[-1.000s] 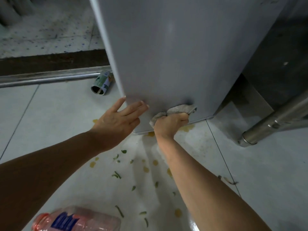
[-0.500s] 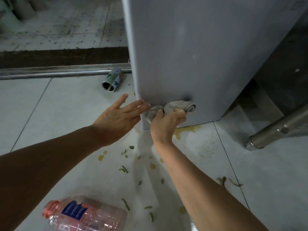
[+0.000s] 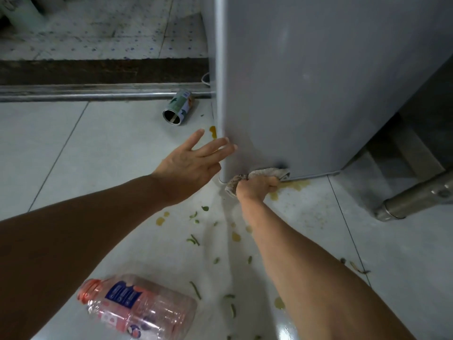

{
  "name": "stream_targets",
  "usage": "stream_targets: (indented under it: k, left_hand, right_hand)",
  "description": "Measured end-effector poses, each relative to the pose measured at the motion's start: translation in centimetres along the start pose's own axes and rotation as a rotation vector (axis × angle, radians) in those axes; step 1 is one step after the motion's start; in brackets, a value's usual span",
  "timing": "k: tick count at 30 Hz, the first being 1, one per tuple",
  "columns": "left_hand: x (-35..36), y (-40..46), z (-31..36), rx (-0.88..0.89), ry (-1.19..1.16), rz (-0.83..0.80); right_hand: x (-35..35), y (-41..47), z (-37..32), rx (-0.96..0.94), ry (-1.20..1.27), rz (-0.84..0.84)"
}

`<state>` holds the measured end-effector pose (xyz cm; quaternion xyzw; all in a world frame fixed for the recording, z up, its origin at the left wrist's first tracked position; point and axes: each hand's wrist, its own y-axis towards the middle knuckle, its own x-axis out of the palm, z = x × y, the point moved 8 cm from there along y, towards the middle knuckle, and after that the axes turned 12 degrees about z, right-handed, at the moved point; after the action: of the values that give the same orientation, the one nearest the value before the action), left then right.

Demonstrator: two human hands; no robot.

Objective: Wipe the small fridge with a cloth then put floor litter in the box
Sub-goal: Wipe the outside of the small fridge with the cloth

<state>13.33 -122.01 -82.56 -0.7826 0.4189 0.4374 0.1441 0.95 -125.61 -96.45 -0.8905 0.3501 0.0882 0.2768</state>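
Cloth (image 3: 264, 173) in clenched right fingers (image 3: 259, 186)

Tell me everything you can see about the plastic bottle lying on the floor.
The bottle is a large, clear, pink-tinted plastic jug lying on its side on the pale tiled floor, near the bottom of the view. Its orange-red cap points left and is on. A dark blue label with white lettering wraps the shoulder, and there is more print lower down. It looks empty, with ribbed, slightly dented walls. Neither hand touches it, though the left forearm crosses just above it. Green scraps lie nearby to its right.
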Motion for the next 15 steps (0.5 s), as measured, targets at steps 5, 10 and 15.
stream_targets:
  k: [5, 10, 15]
  left_hand:
    - [0.5, -0.1, -0.3, -0.037, -0.013, -0.085]
    - [-0.2, -0.7, -1.1, -0.098, -0.053, -0.030]
    - [-0.6, -1.3, -1.5, -0.180, -0.120, 0.102]
  right_hand:
    - [-0.6, -1.9, -2.8, -0.172, 0.049, -0.072]
    - [-0.7, -4.4, -5.3, -0.395, 0.232, 0.044]
    - [0.8, -2.8, -1.1, -0.144, 0.193, -0.011]
